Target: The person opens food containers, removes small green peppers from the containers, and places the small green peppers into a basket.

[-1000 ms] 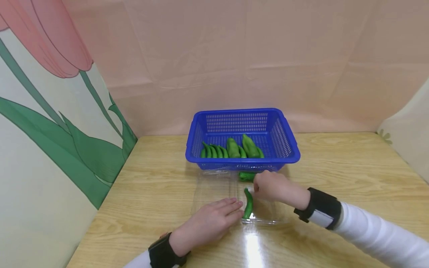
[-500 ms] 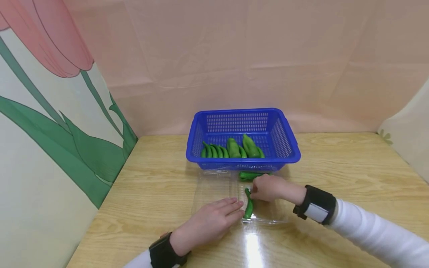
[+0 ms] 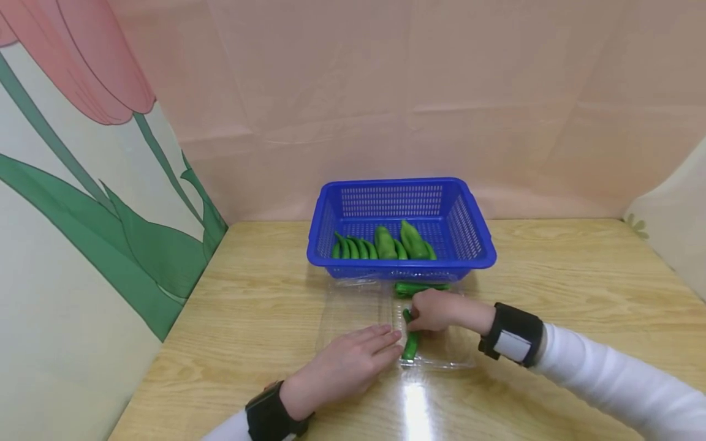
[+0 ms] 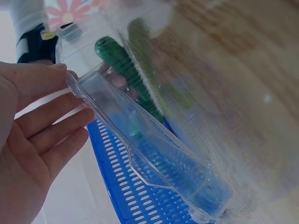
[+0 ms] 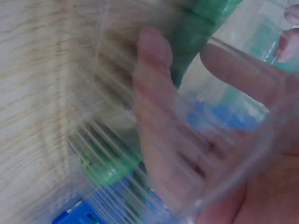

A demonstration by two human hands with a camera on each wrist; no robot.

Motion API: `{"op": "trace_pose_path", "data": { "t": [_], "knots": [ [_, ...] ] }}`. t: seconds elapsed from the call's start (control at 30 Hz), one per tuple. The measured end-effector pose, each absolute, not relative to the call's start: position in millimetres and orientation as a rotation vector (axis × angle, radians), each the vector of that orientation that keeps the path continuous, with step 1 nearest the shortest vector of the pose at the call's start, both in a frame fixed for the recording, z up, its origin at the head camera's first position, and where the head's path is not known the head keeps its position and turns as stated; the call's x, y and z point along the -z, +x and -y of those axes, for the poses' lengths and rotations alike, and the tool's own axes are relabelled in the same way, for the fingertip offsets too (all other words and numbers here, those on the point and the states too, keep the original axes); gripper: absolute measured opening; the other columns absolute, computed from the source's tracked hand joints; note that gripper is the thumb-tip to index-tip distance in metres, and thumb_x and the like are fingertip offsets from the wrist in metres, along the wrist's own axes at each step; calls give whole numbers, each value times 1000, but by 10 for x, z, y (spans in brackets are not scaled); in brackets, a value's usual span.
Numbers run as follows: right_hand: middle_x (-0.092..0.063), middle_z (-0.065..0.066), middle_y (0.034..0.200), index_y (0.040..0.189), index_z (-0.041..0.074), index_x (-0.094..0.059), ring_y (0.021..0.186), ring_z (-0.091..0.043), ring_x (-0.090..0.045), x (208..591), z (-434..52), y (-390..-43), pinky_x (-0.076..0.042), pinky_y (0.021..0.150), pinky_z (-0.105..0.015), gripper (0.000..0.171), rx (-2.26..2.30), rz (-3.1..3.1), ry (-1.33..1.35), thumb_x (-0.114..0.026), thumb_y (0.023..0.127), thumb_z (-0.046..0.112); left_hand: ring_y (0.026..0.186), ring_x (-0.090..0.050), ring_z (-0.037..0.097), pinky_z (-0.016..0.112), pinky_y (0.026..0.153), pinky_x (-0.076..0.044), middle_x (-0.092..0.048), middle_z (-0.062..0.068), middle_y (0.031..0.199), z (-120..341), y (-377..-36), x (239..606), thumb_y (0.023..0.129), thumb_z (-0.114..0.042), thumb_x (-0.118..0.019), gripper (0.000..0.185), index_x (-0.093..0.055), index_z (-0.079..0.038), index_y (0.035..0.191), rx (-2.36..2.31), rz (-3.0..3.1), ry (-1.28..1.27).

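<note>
An open clear plastic clamshell box [image 3: 355, 309] lies on the table. My left hand [image 3: 347, 361] is at its front, and in the left wrist view the thumb and index finger pinch the box's rim [image 4: 86, 95]. My right hand [image 3: 436, 309] is over the right half, with thumb and fingers around the upper part of a curved green chili pepper [image 3: 410, 348]. In the right wrist view the pepper [image 5: 191, 37] passes between thumb and finger, seen through plastic. Dark green elongated vegetables [image 3: 413, 289] lie across the back of that half, partly behind the right hand.
Right behind the box stands a blue plastic basket [image 3: 402, 264]. A row of several green chili peppers [image 3: 353, 248] and two larger, paler green peppers [image 3: 385, 244] lie along its near side. The wooden table [image 3: 265, 294] extends to both sides, with a pink cloth backdrop [image 3: 419, 110] behind.
My right hand has shifted slightly left, from beside the chili pepper onto its upper part, uncovering more of the dark green vegetables behind. The left hand has stayed in place.
</note>
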State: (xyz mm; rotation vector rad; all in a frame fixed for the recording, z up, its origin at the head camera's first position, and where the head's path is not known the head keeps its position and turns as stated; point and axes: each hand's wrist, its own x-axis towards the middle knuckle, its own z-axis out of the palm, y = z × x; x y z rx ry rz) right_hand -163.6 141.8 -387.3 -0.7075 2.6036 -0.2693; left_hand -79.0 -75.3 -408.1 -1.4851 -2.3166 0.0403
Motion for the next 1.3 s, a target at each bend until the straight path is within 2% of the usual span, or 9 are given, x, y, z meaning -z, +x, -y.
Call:
{"op": "trace_pose_path", "data": {
  "t": [0.17,0.37,0.43,0.63,0.83,1.07,1.3],
  "knots": [
    [-61,1,53,57,11,-60,47,-8,-53,3891,-1413,-1674,-43,44,-19,29,339,-2561,-687,-72,79,26,126,-52,18,28,111,-39,-57,5,134,754,-788,4076,93,-19,-56,34,-61,-14,126,-56,2306,-1482],
    [-51,7,49,51,18,-46,45,-4,-46,3900,-1419,-1715,-39,43,-16,35,412,-2518,-717,-72,75,20,125,-53,18,28,110,-40,-57,5,134,750,-794,4075,92,-20,-57,33,-61,-14,125,-74,2294,-1478],
    [-53,5,50,51,18,-45,44,-4,-47,3906,-1424,-1720,-39,42,-15,35,444,-2501,-705,-71,75,18,125,-53,18,28,110,-40,-57,5,134,749,-795,4075,92,-19,-57,33,-62,-15,125,-74,2293,-1477],
    [-61,1,54,55,15,-53,49,-9,-59,3929,-1427,-1715,-45,43,-15,28,516,-2459,-644,-72,75,15,125,-53,18,28,110,-40,-57,5,134,748,-785,4062,93,-19,-57,33,-61,-15,125,-77,2299,-1483],
    [-61,1,55,57,13,-57,50,-9,-59,3924,-1431,-1703,-45,43,-15,22,528,-2456,-619,-71,75,13,126,-52,17,28,111,-39,-56,4,136,748,-780,4065,93,-20,-55,34,-60,-15,127,-78,2328,-1479],
    [-67,0,64,73,7,-69,57,-11,-65,3917,-1468,-1699,-57,54,-24,5,634,-2434,-487,-71,75,10,126,-53,17,27,110,-40,-57,3,135,745,-781,4078,94,-19,-54,33,-61,-16,126,-53,2338,-1475],
    [-68,-2,72,84,2,-70,61,-14,-67,3896,-1527,-1709,-60,58,-28,12,752,-2437,-424,-72,74,8,125,-54,18,28,110,-40,-58,5,134,750,-790,4080,93,-19,-56,33,-61,-15,125,-54,2318,-1478]
  ]
}}
